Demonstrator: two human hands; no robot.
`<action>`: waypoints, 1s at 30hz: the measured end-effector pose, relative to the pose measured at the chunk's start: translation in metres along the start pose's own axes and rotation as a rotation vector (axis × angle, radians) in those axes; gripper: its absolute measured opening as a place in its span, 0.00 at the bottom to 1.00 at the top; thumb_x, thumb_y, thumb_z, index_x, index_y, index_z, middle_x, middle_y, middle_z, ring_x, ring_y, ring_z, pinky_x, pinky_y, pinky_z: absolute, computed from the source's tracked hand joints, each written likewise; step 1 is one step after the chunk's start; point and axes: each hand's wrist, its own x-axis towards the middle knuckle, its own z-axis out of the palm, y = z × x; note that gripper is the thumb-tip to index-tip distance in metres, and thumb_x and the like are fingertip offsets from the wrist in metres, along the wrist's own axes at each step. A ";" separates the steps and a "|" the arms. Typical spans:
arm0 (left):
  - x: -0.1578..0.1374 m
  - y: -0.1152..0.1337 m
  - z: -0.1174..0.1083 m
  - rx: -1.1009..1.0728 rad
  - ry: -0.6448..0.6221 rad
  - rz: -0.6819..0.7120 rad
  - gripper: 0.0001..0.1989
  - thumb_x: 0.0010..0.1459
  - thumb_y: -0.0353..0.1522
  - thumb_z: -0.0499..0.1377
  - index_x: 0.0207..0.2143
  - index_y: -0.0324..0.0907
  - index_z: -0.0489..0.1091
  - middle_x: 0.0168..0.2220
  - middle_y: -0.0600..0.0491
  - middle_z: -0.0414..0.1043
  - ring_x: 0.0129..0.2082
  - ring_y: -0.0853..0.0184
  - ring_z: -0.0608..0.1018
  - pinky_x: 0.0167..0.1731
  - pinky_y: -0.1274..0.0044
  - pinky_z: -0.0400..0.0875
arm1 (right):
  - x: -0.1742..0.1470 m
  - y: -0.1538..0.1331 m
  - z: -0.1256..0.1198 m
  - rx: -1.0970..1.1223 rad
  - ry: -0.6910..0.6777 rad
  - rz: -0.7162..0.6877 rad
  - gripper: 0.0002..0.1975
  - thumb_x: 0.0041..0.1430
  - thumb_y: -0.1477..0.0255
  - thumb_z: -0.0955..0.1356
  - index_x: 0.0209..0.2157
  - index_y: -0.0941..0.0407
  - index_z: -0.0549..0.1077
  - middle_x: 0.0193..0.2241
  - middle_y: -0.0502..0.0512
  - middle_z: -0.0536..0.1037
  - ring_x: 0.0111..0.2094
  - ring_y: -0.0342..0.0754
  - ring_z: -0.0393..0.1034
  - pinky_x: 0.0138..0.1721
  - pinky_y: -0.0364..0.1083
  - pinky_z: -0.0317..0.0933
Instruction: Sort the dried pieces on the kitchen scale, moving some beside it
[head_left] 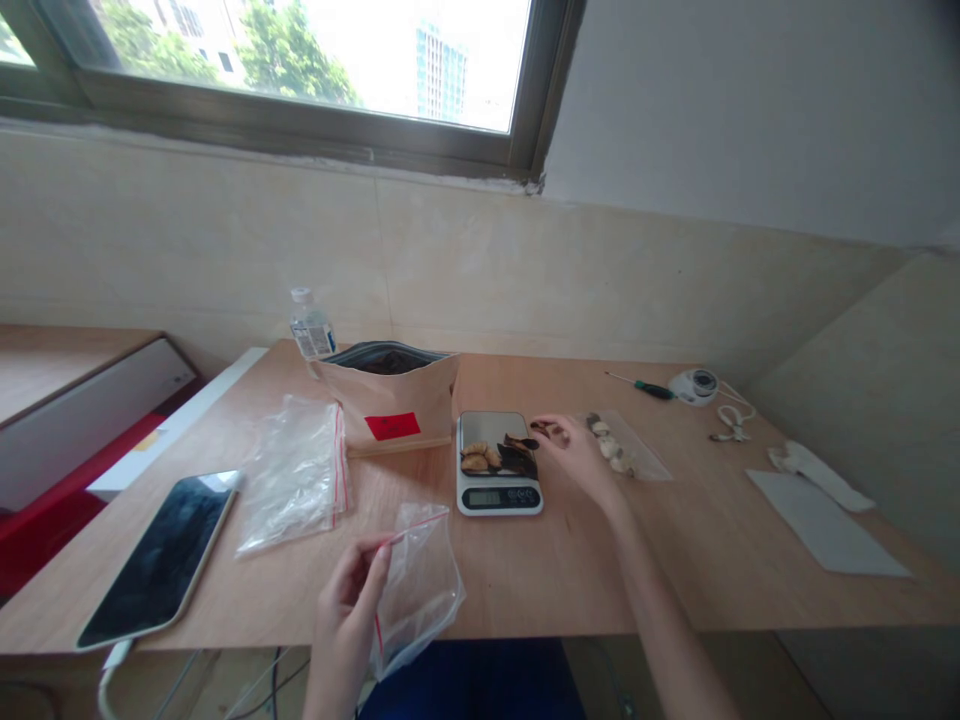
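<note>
My left hand [351,588] pinches a clear zip bag [420,590] by its red-striped edge at the front of the table. My right hand [579,458] is just right of the kitchen scale [487,424], fingers closed around a dried brown slice [553,432]. Tan dried pieces [478,459] lie on the left of the scale's plate, with dark dried slices [517,458] on its right. The digits on the display [486,497] are too small to read. Partly behind my right hand lies a clear bag of whitish pieces [622,458].
An open kraft pouch [397,405] with a red label stands behind the scale, near a plastic bottle [311,325]. Clear zip bags [289,475] and a tablet [161,560] occupy the left. A screwdriver [652,389], white camera [694,386] and white sheet [825,525] lie right.
</note>
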 end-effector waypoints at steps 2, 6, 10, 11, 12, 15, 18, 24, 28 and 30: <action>0.000 0.002 0.000 0.002 0.008 -0.006 0.21 0.47 0.49 0.62 0.32 0.41 0.75 0.30 0.53 0.73 0.33 0.66 0.75 0.34 0.81 0.69 | 0.018 -0.020 0.012 -0.025 -0.042 -0.074 0.09 0.58 0.69 0.66 0.40 0.54 0.74 0.40 0.55 0.77 0.43 0.50 0.69 0.46 0.50 0.62; 0.000 0.005 -0.005 0.006 0.033 -0.013 0.22 0.46 0.50 0.62 0.33 0.41 0.75 0.30 0.53 0.74 0.32 0.66 0.74 0.33 0.81 0.69 | 0.036 -0.037 0.033 -0.082 -0.156 -0.146 0.08 0.57 0.71 0.67 0.40 0.55 0.74 0.40 0.56 0.77 0.45 0.52 0.68 0.49 0.53 0.60; 0.004 0.003 -0.014 -0.002 0.069 -0.018 0.22 0.45 0.50 0.63 0.32 0.41 0.75 0.30 0.53 0.74 0.33 0.66 0.75 0.34 0.80 0.68 | 0.024 -0.030 0.028 -0.019 -0.101 -0.151 0.13 0.62 0.67 0.64 0.47 0.53 0.71 0.46 0.57 0.74 0.50 0.52 0.66 0.52 0.53 0.59; 0.005 0.002 -0.016 -0.005 0.078 -0.020 0.22 0.45 0.50 0.63 0.32 0.41 0.75 0.30 0.53 0.74 0.33 0.66 0.75 0.34 0.81 0.68 | 0.017 -0.026 0.023 -0.002 -0.063 -0.145 0.14 0.63 0.67 0.62 0.48 0.53 0.70 0.47 0.57 0.73 0.50 0.51 0.66 0.52 0.53 0.58; 0.006 0.001 -0.017 -0.004 0.084 -0.022 0.22 0.44 0.50 0.64 0.32 0.41 0.74 0.30 0.53 0.74 0.33 0.66 0.74 0.34 0.81 0.68 | 0.009 -0.022 0.017 0.005 -0.020 -0.132 0.14 0.63 0.67 0.61 0.48 0.53 0.70 0.47 0.58 0.73 0.50 0.51 0.66 0.53 0.52 0.59; 0.008 -0.002 -0.016 -0.005 0.087 -0.020 0.22 0.45 0.50 0.63 0.33 0.41 0.74 0.29 0.54 0.73 0.32 0.67 0.74 0.33 0.81 0.68 | -0.020 -0.003 0.004 0.002 0.103 -0.070 0.14 0.64 0.67 0.60 0.46 0.54 0.71 0.45 0.59 0.73 0.49 0.51 0.67 0.50 0.51 0.61; 0.010 -0.002 -0.010 -0.022 0.070 -0.015 0.22 0.45 0.50 0.63 0.32 0.41 0.74 0.29 0.54 0.72 0.32 0.66 0.74 0.33 0.81 0.68 | -0.056 0.019 0.003 0.021 0.188 0.031 0.14 0.64 0.66 0.59 0.44 0.54 0.72 0.43 0.59 0.73 0.46 0.52 0.68 0.44 0.50 0.64; 0.005 0.003 0.005 -0.005 0.018 -0.009 0.20 0.46 0.49 0.63 0.31 0.41 0.75 0.29 0.53 0.73 0.31 0.66 0.75 0.32 0.80 0.69 | -0.109 0.038 0.019 -0.009 0.219 0.111 0.13 0.62 0.69 0.60 0.42 0.55 0.72 0.40 0.59 0.73 0.43 0.52 0.70 0.45 0.52 0.64; 0.001 0.006 0.009 0.011 -0.008 0.001 0.20 0.47 0.49 0.62 0.31 0.41 0.74 0.29 0.52 0.74 0.31 0.66 0.75 0.32 0.80 0.69 | -0.110 0.034 0.019 -0.007 0.243 0.111 0.13 0.63 0.70 0.59 0.42 0.55 0.72 0.40 0.60 0.73 0.43 0.52 0.69 0.46 0.52 0.64; 0.000 0.006 0.010 0.020 -0.015 0.013 0.19 0.48 0.48 0.61 0.31 0.41 0.74 0.29 0.52 0.74 0.32 0.65 0.75 0.33 0.80 0.69 | -0.109 0.034 0.018 -0.006 0.255 0.134 0.13 0.63 0.69 0.59 0.41 0.55 0.72 0.39 0.59 0.73 0.43 0.52 0.69 0.45 0.53 0.64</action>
